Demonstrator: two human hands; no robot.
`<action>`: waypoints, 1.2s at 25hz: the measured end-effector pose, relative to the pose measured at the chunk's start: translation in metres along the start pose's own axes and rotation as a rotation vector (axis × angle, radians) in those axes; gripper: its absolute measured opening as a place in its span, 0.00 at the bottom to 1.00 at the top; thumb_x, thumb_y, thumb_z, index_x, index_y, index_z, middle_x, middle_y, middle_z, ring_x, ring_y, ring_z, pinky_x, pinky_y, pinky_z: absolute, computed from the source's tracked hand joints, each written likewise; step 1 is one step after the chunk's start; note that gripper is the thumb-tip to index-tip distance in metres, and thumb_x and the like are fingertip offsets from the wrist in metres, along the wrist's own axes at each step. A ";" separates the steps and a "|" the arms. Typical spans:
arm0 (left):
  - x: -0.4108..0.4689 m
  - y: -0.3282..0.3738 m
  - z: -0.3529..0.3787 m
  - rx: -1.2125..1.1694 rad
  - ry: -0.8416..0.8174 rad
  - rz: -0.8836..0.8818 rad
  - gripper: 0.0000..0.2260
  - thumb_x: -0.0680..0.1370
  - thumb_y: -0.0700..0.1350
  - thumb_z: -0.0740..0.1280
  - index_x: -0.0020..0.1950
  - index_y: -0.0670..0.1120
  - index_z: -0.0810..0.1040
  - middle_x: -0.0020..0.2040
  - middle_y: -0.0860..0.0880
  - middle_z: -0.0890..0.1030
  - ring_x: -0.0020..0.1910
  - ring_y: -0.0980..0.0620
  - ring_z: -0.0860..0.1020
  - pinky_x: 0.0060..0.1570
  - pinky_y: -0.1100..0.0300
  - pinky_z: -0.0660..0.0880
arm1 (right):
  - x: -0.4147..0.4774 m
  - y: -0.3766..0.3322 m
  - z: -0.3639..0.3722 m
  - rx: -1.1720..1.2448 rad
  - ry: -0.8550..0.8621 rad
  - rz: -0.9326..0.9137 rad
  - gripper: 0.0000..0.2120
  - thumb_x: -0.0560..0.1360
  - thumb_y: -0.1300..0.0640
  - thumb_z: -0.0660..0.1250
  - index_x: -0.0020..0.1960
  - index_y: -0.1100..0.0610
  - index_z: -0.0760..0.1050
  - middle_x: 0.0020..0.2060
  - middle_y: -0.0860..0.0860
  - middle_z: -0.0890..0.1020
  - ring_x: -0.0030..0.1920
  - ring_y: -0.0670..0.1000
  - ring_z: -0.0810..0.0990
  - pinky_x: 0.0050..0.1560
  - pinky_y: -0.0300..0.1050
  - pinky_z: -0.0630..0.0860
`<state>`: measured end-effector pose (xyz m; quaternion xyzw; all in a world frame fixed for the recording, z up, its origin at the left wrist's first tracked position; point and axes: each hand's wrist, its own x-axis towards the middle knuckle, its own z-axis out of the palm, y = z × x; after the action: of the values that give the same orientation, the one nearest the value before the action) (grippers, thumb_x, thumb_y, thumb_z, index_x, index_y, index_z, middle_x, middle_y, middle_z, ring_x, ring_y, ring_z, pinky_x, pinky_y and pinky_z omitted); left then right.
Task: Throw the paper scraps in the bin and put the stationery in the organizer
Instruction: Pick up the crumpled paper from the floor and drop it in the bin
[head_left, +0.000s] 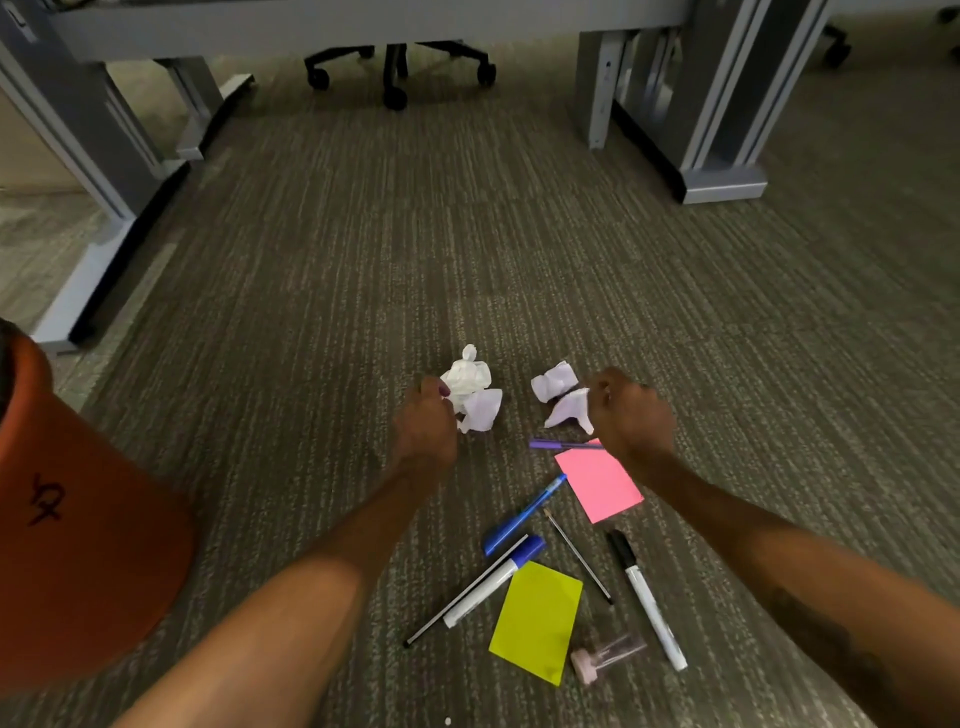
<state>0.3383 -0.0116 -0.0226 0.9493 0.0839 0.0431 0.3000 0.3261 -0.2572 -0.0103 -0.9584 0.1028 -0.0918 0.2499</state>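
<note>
Crumpled white paper scraps lie on the carpet in two clumps. My left hand (423, 415) curls against the left clump (471, 387), fingertips touching it. My right hand (626, 410) closes around a scrap of the right clump (563, 397). Nearer to me lie a purple pen (563, 445), a pink sticky note (597, 483), a blue pen (522, 516), a blue-capped marker (493, 582), a thin black pen (576, 556), a black-capped marker (647, 597), a yellow sticky note (537, 621) and a small clear pink item (605, 656). An orange bin (78, 519) stands at my left.
Grey desk legs (114, 171) stand at the left and another set (727, 130) at the right. An office chair base (395, 67) with castors sits under the far desk. Striped carpet (467, 234) stretches between them. No organizer is in view.
</note>
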 end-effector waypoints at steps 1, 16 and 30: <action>0.004 0.003 0.003 -0.026 0.005 -0.021 0.13 0.81 0.48 0.65 0.61 0.42 0.74 0.58 0.41 0.80 0.57 0.43 0.80 0.54 0.50 0.75 | 0.006 0.005 -0.001 -0.066 -0.064 -0.047 0.13 0.76 0.45 0.60 0.55 0.50 0.75 0.46 0.58 0.84 0.46 0.63 0.82 0.43 0.51 0.76; 0.010 0.008 0.020 0.021 -0.071 0.024 0.12 0.79 0.47 0.67 0.56 0.40 0.79 0.54 0.42 0.80 0.51 0.45 0.79 0.48 0.55 0.74 | 0.020 0.023 0.030 -0.030 -0.393 -0.410 0.14 0.77 0.52 0.66 0.61 0.43 0.73 0.57 0.47 0.79 0.56 0.45 0.77 0.52 0.46 0.73; 0.003 -0.020 -0.026 -0.682 -0.033 -0.274 0.05 0.77 0.34 0.67 0.47 0.40 0.71 0.43 0.39 0.77 0.34 0.49 0.77 0.36 0.56 0.81 | -0.002 0.006 -0.006 0.315 -0.172 -0.072 0.09 0.79 0.61 0.60 0.58 0.53 0.72 0.37 0.54 0.82 0.23 0.50 0.81 0.22 0.42 0.74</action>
<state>0.3346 0.0196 -0.0124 0.7751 0.1864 0.0125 0.6036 0.3217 -0.2647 -0.0081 -0.9149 0.0309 -0.0333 0.4012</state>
